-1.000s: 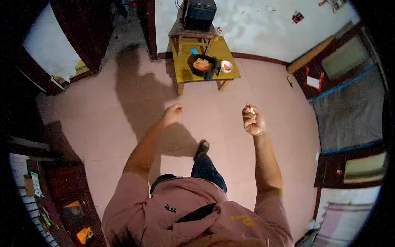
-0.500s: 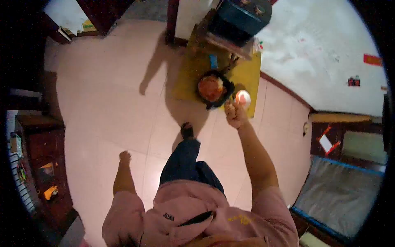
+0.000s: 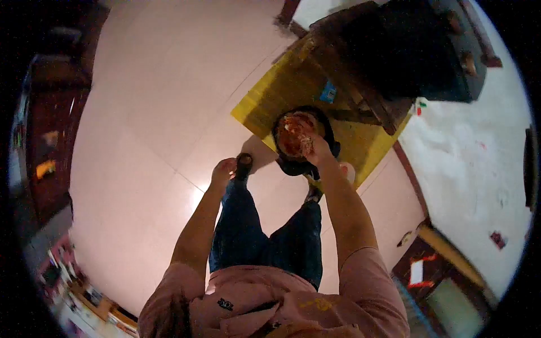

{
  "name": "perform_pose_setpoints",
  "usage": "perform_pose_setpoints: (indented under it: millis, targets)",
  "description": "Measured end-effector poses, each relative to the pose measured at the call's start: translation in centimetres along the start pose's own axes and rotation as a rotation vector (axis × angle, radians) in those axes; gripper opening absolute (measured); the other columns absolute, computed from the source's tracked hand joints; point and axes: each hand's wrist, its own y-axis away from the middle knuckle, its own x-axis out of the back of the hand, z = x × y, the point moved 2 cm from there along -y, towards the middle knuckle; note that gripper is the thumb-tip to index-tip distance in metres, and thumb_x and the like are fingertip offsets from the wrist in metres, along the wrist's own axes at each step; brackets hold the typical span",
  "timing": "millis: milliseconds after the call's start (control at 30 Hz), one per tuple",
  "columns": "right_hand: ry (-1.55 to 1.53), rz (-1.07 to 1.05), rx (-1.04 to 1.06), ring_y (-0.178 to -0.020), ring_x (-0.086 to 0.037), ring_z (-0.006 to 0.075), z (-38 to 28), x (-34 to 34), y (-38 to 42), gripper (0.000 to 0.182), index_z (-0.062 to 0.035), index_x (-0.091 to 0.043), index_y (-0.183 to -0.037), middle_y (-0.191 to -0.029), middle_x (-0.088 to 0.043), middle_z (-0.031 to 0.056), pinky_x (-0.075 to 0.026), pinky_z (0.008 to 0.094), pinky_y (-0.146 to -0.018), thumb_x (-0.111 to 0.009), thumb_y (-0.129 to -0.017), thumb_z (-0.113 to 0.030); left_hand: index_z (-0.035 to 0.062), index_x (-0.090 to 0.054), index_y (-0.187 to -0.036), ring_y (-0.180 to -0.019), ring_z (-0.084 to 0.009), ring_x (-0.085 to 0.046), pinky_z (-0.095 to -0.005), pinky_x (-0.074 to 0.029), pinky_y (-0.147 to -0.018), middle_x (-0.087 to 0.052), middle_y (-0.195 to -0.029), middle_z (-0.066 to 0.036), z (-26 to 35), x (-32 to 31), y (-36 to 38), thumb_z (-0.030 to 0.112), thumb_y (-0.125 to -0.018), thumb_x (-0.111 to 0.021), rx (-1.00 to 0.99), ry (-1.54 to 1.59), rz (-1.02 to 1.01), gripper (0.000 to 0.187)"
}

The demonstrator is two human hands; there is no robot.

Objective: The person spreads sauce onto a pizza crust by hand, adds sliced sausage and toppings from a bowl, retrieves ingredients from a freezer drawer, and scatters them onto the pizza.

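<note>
My right hand (image 3: 317,151) reaches over the rim of a round black container (image 3: 332,134) holding a reddish, lumpy mass (image 3: 293,134). Its fingertips blend into that mass, so their grip is hidden. Under my right forearm, a white round item with a red patch (image 3: 347,170) shows partly near the corner of the yellow tabletop (image 3: 253,110). My left hand (image 3: 225,168) hangs low in front of my left leg, its fingers loosely apart with nothing visible in them.
A small blue packet (image 3: 328,92) lies on the yellow surface behind the container. Farther back, a large dark boxy object (image 3: 406,53) stands on a wooden support (image 3: 360,96). A white wall (image 3: 462,169) rises on the right. Dark cabinets (image 3: 51,129) line the left side.
My right hand has gone from beside the white item to over the black container. My left hand has swung forward. The view has come closer to the yellow table and turned.
</note>
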Motion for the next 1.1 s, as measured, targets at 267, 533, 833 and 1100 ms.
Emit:
perform_pose_setpoints:
  millis: [267,533,833,1100]
  targets:
    - [0.502,-0.205,-0.094,-0.075,-0.054,0.0131,-4.1,5.8,1.1,0.028,-0.0099,-0.048,-0.116,-0.101,-0.053,0.0016,-0.048,0.0214,-0.058,-0.044,-0.088,-0.013,0.0099,-0.054,-0.107,-0.091,-0.0192,-0.054,-0.0350,-0.042,-0.081,-0.058,-0.101,-0.006,-10.6,-12.3,10.4,0.031,-0.084,-0.049,0.090,0.569,0.509,0.031]
    - [0.634,-0.274,-0.148,-0.090,-0.057,0.0212,-5.8,8.3,0.3,0.037,-0.0035,-0.042,-0.118,-0.111,-0.051,0.0079,-0.047,0.0339,-0.083,-0.046,-0.081,0.001,0.0093,-0.052,-0.108,-0.091,-0.0190,-0.055,-0.0345,-0.044,-0.078,-0.058,-0.100,-0.006,-16.8,-27.8,15.9,0.030,-0.084,-0.052,0.259,0.861,0.519,0.032]
    - [1.074,-0.280,-0.017,-0.086,-0.058,0.0230,-4.6,5.8,-0.8,0.041,-0.0022,-0.046,-0.117,-0.102,-0.053,0.0127,-0.051,0.0359,-0.078,-0.054,-0.077,0.001,0.0104,-0.052,-0.109,-0.090,-0.0185,-0.055,-0.0336,-0.043,-0.077,-0.058,-0.100,-0.005,-20.8,-26.9,16.3,0.032,-0.082,-0.054,0.295,0.832,0.549,0.034]
    - [1.152,-0.181,0.061,-0.084,-0.061,0.0224,-4.2,4.7,-1.4,0.029,-0.0037,-0.050,-0.113,-0.097,-0.057,0.0124,-0.053,0.0331,-0.070,-0.055,-0.084,-0.011,0.0105,-0.053,-0.108,-0.089,-0.0169,-0.055,-0.0325,-0.043,-0.076,-0.059,-0.099,-0.005,-21.0,-25.7,15.0,0.030,-0.081,-0.055,0.322,0.789,0.573,0.033]
